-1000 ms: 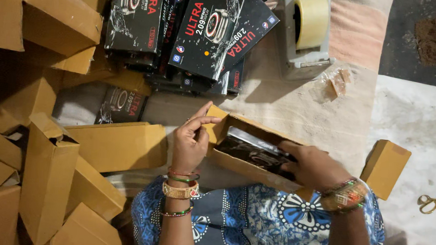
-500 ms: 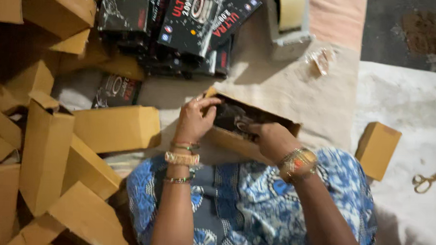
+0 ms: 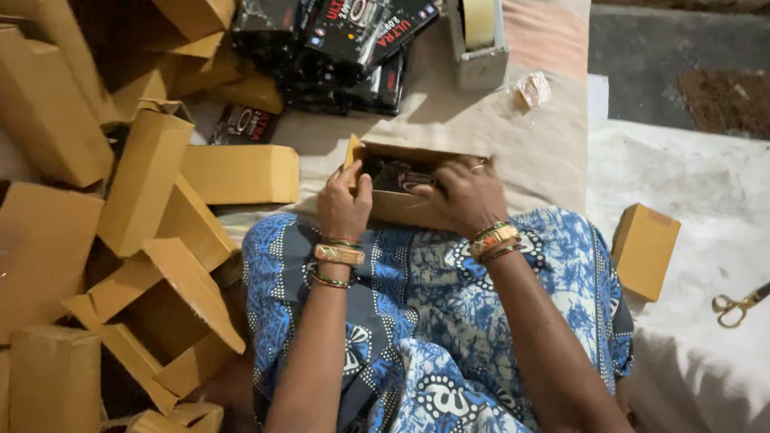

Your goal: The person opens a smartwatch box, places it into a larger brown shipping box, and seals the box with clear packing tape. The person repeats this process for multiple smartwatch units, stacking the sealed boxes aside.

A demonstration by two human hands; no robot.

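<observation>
An open brown cardboard box [image 3: 391,207] rests on my lap against the blue patterned cloth, with a dark packet [image 3: 395,174] lying inside it. My left hand [image 3: 345,203] grips the box's left end, thumb at the flap. My right hand [image 3: 465,197] covers the box's right end, fingers curled over its rim and onto the packet. Both wrists wear bangles.
Many empty brown cartons [image 3: 144,180] are heaped at the left. A stack of black printed packets [image 3: 341,33] lies at the top. A tape dispenser [image 3: 477,34] stands beside them. One closed carton [image 3: 644,250] and scissors [image 3: 747,301] lie on the white sheet at right.
The box has come toward my lap and turned level. My right hand has slid from the box's right end onto its top; the left hand stays at the left flap.
</observation>
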